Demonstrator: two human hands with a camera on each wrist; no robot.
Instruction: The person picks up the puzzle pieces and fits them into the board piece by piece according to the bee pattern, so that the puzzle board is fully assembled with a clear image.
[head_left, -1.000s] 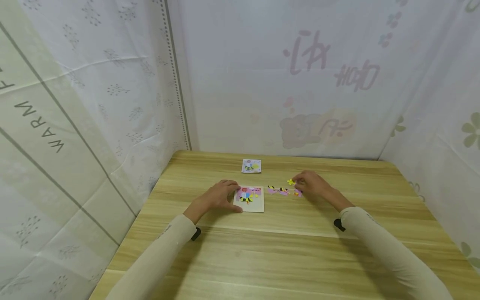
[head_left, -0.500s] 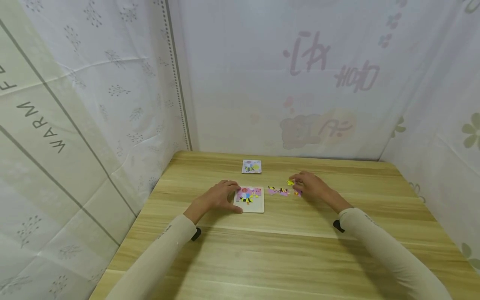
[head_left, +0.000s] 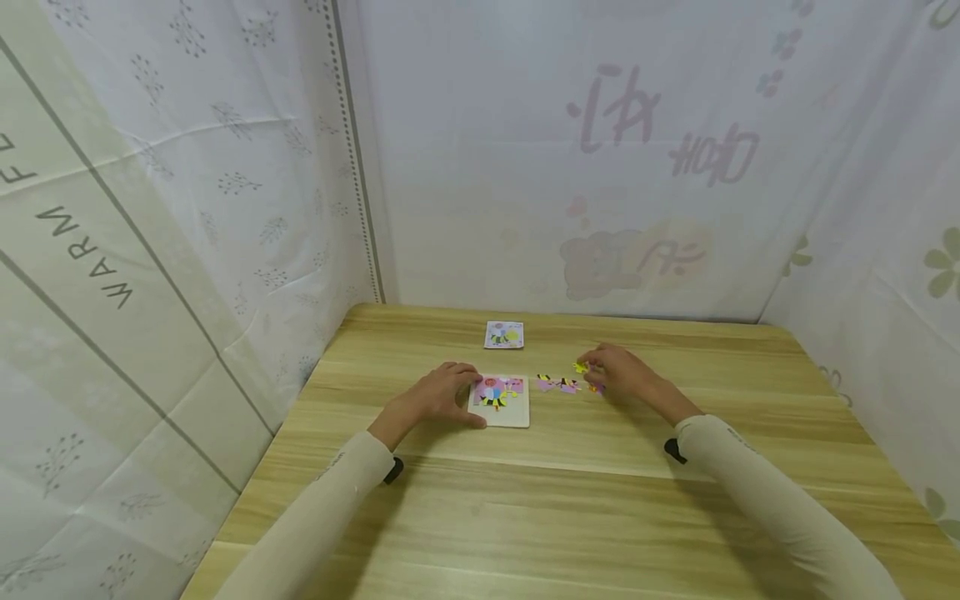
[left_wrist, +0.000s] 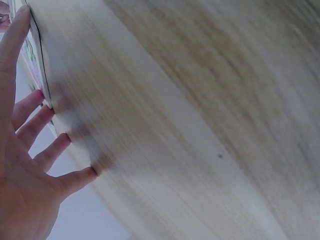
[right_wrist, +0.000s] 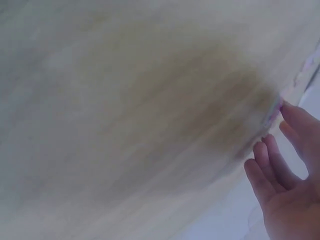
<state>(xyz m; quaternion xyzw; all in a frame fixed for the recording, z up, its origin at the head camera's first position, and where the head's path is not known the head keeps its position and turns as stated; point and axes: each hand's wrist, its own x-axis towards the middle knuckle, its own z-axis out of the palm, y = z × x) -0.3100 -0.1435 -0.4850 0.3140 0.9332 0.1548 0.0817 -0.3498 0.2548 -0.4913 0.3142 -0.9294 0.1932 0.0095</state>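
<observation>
A square puzzle board (head_left: 502, 417) with a partly filled bee picture lies on the table. My left hand (head_left: 441, 393) holds its left side, fingertips at the back corner and thumb at the front corner. In the left wrist view, the thumb and fingers (left_wrist: 30, 122) spread along the board's edge. My right hand (head_left: 618, 371) is curled low over the loose pieces, thumb and fingertips around a puzzle piece, mostly hidden. The yellow piece (head_left: 581, 367) shows at the fingertips, and a purple piece (head_left: 596, 388) by the thumb. In the right wrist view, the thumb touches a pinkish piece (right_wrist: 275, 111).
Several loose pink, yellow and black pieces (head_left: 558, 383) lie between the board and my right hand. Behind the board is a small bee picture card (head_left: 504, 335). Patterned curtains (head_left: 525, 167) surround the wooden table (head_left: 480, 517) at the back and sides.
The right hand's fingertips have shifted slightly left over the yellow piece, covering more of it and of the purple piece. The left hand and board keep their place.
</observation>
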